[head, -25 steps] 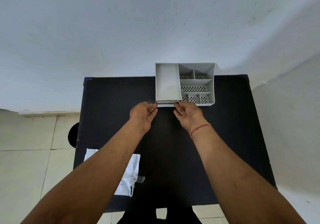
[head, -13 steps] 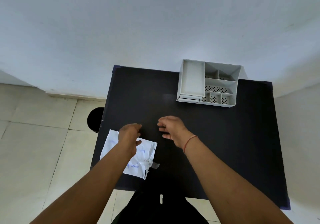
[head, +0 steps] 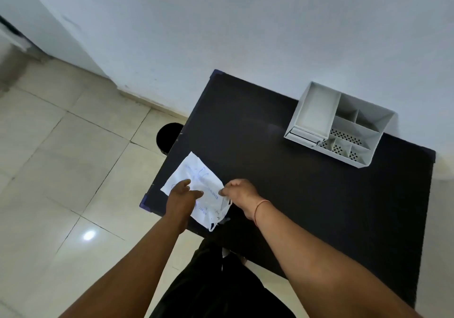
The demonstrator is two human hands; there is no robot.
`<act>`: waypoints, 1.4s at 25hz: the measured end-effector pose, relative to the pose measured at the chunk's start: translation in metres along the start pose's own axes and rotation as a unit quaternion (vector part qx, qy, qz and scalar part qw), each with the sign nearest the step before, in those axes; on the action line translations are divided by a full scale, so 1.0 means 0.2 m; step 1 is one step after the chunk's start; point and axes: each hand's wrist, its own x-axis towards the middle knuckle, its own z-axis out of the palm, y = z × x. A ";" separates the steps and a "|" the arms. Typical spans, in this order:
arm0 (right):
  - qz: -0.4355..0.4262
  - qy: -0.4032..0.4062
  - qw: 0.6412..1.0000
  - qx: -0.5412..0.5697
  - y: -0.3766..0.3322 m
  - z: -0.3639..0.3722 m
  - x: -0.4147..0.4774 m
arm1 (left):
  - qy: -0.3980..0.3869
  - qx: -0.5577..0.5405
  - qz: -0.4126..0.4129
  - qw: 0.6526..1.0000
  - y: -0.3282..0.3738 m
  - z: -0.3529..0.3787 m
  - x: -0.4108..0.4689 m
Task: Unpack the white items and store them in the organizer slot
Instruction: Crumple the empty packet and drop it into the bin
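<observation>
Both hands are working at the near left corner of the black table point(head: 307, 195). A white packet point(head: 196, 180) with blue print is lying flat there, its left edge reaching the table edge. The left hand point(head: 183, 198) is resting on top of the packet with fingers held together and pressing down – not closed around anything. The right hand point(head: 239, 192) is sitting at the packet's right edge, thumb and fingers pinched on that edge; a thin red band point(head: 260, 208) is showing on this wrist.

The grey organizer point(head: 339, 123) is standing at the far right of the table, against the wall point(head: 245, 23), well apart from the packet. It is showing 1 long slot on its left side and several smaller compartments with perforated floors on the right – the long slot is appearing empty of loose items. A flat pale piece is lying at the organizer's near left end.

A dark round object point(head: 168, 137) is sitting on the tiled floor point(head: 61, 170) beside the table's left edge.
</observation>
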 end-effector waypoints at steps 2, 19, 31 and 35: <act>-0.047 -0.108 0.988 0.096 -0.09 -0.02 -0.13 | -0.018 -0.017 0.039 0.999 0.06 -0.05 -0.09; -0.220 -0.112 0.960 0.132 -1.12 0.75 -0.37 | -0.148 -0.407 0.072 0.898 0.55 -1.55 -0.13; -0.133 0.007 0.934 0.333 -1.71 1.68 -0.29 | -0.129 -0.100 0.151 0.975 0.79 -2.18 0.33; -0.125 0.094 0.916 0.370 -1.79 1.56 -0.14 | -0.182 -0.096 0.168 0.964 0.93 -2.06 0.48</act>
